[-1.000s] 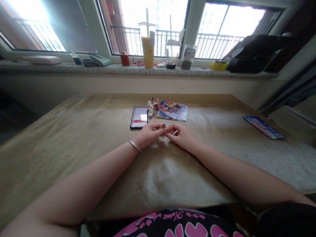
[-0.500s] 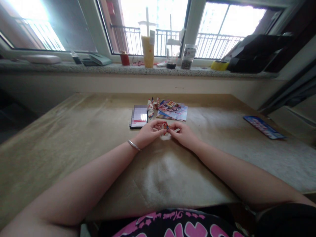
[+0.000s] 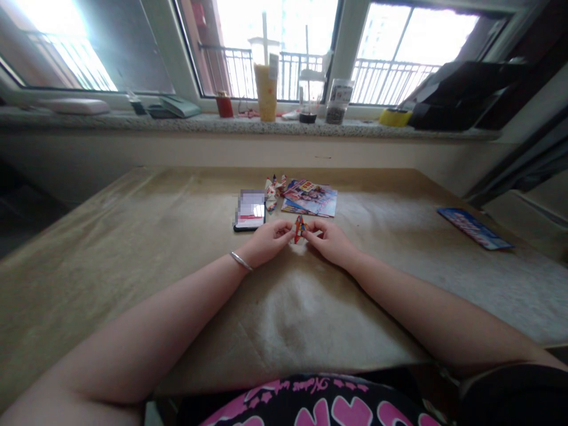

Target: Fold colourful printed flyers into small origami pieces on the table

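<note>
A small folded piece of red patterned paper stands upright between my two hands on the tan table. My left hand, with a silver bracelet at the wrist, pinches it from the left. My right hand pinches it from the right. Both sets of fingertips meet at the paper, just above the table top.
A phone lies just beyond my left hand. Behind it sit a folded paper figure and a stack of coloured paper sheets. A blue packet lies at the right. Cups and jars stand on the windowsill.
The folded paper has turned upright and shows more between my fingertips. Both hands have shifted slightly away from me.
</note>
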A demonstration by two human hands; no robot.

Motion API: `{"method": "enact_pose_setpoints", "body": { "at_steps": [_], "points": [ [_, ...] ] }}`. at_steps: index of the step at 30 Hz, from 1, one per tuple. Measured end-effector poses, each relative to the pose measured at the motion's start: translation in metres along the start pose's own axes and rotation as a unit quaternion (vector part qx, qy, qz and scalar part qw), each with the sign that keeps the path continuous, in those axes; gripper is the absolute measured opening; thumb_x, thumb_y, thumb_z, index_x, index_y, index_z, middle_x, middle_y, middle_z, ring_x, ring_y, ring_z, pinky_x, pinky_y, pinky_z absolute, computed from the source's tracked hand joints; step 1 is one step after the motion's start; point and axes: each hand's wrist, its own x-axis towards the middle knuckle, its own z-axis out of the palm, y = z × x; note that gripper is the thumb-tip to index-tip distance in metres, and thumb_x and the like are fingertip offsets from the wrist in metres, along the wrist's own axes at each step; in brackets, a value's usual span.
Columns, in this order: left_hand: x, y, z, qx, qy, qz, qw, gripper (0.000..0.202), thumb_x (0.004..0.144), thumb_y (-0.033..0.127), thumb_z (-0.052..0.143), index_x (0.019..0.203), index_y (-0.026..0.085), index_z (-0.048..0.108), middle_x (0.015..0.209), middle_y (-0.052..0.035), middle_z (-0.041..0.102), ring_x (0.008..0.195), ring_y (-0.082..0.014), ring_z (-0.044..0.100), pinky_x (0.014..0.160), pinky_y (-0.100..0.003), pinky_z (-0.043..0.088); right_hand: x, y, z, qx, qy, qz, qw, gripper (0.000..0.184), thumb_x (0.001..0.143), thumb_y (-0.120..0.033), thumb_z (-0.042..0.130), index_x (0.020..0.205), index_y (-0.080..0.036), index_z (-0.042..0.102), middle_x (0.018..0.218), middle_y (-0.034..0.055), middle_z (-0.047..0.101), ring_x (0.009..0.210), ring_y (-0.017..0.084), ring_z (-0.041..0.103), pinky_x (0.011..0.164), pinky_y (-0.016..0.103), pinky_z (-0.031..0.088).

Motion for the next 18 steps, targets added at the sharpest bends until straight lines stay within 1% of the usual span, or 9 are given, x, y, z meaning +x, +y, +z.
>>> {"method": "enact_pose_setpoints", "body": {
  "at_steps": [4,6,9,14,18],
  "points": [
    [-0.0003,0.0032,-0.0003,0.013,0.0,0.013,1.0,0.025,0.083,0.036,0.049,0.084,0.014,0.062,0.08,-0.003,0.065,0.075,-0.0158,0.057,0.072,-0.026,0.046,-0.002,-0.0028,0.0,-0.001,-0.018,-0.009,1.0,0.021,0.077,-0.038,0.057,0.074,-0.017,0.057,0.071,0.0013,0.059,0.064,0.013,0.053,0.054,0.023,0.043],
    [-0.0011,0.0049,-0.0001,0.034,0.0,0.021,0.999,0.023,0.083,0.033,0.047,0.084,0.015,0.062,0.08,-0.0029,0.064,0.074,-0.0156,0.056,0.072,-0.026,0.046,-0.0028,-0.0036,0.0006,0.014,-0.019,-0.02,1.0,0.017,0.077,-0.034,0.058,0.08,-0.017,0.058,0.075,0.0015,0.061,0.066,0.012,0.055,0.056,0.023,0.044],
    [-0.0023,0.0062,-0.0002,0.055,-0.001,0.032,0.998,0.023,0.085,0.032,0.046,0.085,0.015,0.062,0.08,-0.0027,0.064,0.073,-0.015,0.055,0.071,-0.025,0.045,-0.0035,-0.0038,0.0016,0.038,-0.02,-0.033,0.999,0.017,0.077,-0.031,0.058,0.087,-0.018,0.058,0.08,0.002,0.063,0.07,0.013,0.056,0.06,0.024,0.046],
    [-0.0034,0.0058,-0.0008,0.068,-0.003,0.034,0.997,0.028,0.087,0.036,0.045,0.085,0.015,0.063,0.078,-0.0026,0.062,0.071,-0.0146,0.053,0.067,-0.025,0.043,-0.0033,-0.0026,-0.0001,0.059,-0.006,-0.036,0.998,0.02,0.08,-0.038,0.055,0.085,-0.018,0.059,0.077,0.0015,0.062,0.069,0.013,0.054,0.061,0.025,0.045],
    [-0.0044,0.0065,-0.0007,0.073,-0.017,0.037,0.997,0.029,0.088,0.037,0.043,0.087,0.015,0.062,0.081,-0.0033,0.062,0.071,-0.0146,0.053,0.065,-0.025,0.041,-0.0037,-0.0041,-0.0032,0.104,-0.017,-0.021,0.994,0.03,0.083,-0.048,0.049,0.077,-0.019,0.056,0.071,0.0004,0.058,0.067,0.013,0.053,0.059,0.025,0.046]
  ]
}}
